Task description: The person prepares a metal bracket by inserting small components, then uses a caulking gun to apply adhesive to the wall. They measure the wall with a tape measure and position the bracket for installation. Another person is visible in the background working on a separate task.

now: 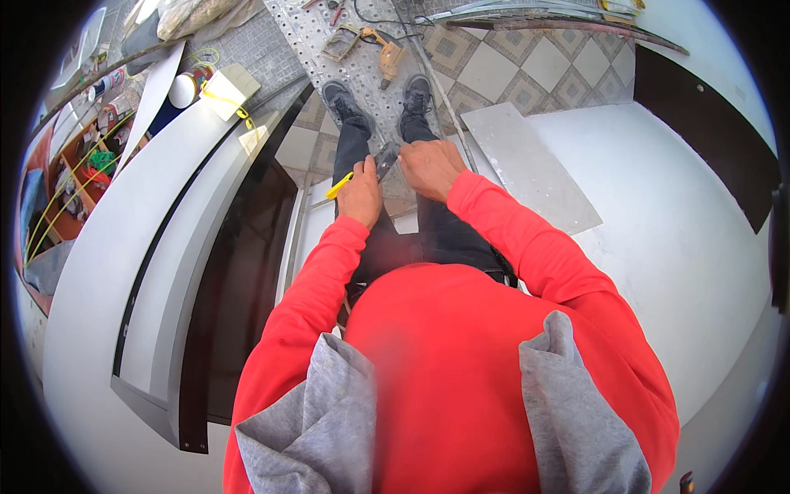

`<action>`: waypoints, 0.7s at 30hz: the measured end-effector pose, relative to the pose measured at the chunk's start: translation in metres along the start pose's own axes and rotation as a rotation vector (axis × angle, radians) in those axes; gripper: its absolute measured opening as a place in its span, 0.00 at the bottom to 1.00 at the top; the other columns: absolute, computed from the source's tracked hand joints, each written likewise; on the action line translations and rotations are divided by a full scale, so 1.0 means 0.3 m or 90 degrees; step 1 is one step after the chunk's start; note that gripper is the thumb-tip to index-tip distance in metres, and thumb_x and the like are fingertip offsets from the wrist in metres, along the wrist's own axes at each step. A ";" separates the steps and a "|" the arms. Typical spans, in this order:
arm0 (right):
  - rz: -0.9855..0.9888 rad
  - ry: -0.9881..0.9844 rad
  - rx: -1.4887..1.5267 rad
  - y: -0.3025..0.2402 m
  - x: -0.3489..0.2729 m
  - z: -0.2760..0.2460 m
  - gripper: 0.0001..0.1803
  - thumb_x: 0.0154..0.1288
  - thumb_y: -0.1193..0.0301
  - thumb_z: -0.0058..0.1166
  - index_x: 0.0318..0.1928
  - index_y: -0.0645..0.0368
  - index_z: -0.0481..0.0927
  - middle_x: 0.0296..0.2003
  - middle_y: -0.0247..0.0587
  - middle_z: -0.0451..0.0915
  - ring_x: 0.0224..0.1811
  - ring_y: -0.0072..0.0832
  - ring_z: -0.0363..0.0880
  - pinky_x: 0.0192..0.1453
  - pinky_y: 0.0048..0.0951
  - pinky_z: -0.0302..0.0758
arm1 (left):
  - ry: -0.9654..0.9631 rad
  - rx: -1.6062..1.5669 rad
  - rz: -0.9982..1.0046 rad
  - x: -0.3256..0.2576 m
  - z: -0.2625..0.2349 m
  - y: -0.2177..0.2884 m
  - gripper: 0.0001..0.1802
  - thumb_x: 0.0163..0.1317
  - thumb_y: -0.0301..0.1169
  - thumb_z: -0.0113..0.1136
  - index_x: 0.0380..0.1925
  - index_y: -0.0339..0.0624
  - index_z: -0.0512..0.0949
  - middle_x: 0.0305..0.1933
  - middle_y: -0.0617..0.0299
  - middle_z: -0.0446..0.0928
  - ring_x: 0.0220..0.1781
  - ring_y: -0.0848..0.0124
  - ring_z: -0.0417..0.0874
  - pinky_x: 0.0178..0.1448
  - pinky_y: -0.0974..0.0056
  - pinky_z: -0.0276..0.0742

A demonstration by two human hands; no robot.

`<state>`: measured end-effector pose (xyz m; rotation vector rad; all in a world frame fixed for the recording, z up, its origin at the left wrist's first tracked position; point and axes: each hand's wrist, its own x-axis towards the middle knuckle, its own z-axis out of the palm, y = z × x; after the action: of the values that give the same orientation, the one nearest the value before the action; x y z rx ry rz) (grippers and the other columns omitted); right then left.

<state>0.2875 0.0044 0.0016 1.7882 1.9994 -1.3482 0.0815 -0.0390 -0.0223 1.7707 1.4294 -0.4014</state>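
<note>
My left hand (360, 196) is closed around a yellow-handled tool (338, 186), whose handle sticks out on the left side of the fist. A flat, dark grey piece (384, 159) shows between my two hands; I cannot tell whether it is the tool's blade or a separate part. Close to its right edge, my right hand (431, 168) is curled with its fingertips pinched together. What those fingers hold, if anything, is hidden. Both hands are in front of my body, above my legs.
My shoes stand on a speckled, perforated metal plank (317, 37). An orange power tool (390, 62) with a dark cord lies on it ahead of my feet. To the right leans a grey board (527, 165). Left are a white curved panel (123, 247) and a cluttered wooden shelf (82, 177).
</note>
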 end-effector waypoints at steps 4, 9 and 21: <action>-0.008 0.069 0.017 0.007 -0.021 -0.040 0.17 0.74 0.60 0.48 0.32 0.57 0.81 0.29 0.50 0.84 0.35 0.53 0.84 0.40 0.53 0.78 | -0.095 0.018 -0.036 -0.028 0.026 -0.017 0.24 0.67 0.32 0.61 0.61 0.40 0.69 0.52 0.47 0.79 0.45 0.44 0.87 0.48 0.44 0.83; 0.055 0.138 0.166 0.033 0.009 -0.048 0.18 0.75 0.60 0.48 0.31 0.60 0.77 0.27 0.48 0.81 0.31 0.52 0.80 0.38 0.50 0.73 | -0.161 0.023 -0.076 -0.067 0.032 -0.072 0.27 0.67 0.34 0.62 0.64 0.41 0.68 0.54 0.45 0.79 0.48 0.43 0.86 0.51 0.44 0.82; 0.096 -0.060 0.591 0.120 -0.019 0.083 0.10 0.76 0.67 0.55 0.44 0.61 0.85 0.29 0.28 0.76 0.31 0.16 0.71 0.36 0.22 0.70 | -0.100 -0.050 -0.055 -0.080 -0.044 -0.108 0.33 0.66 0.36 0.64 0.69 0.43 0.67 0.60 0.48 0.79 0.52 0.44 0.85 0.55 0.45 0.81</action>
<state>0.3089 -0.0203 -0.0280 2.0343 1.1941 -2.4834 0.0413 -0.0440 -0.0102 1.5827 1.3946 -0.5109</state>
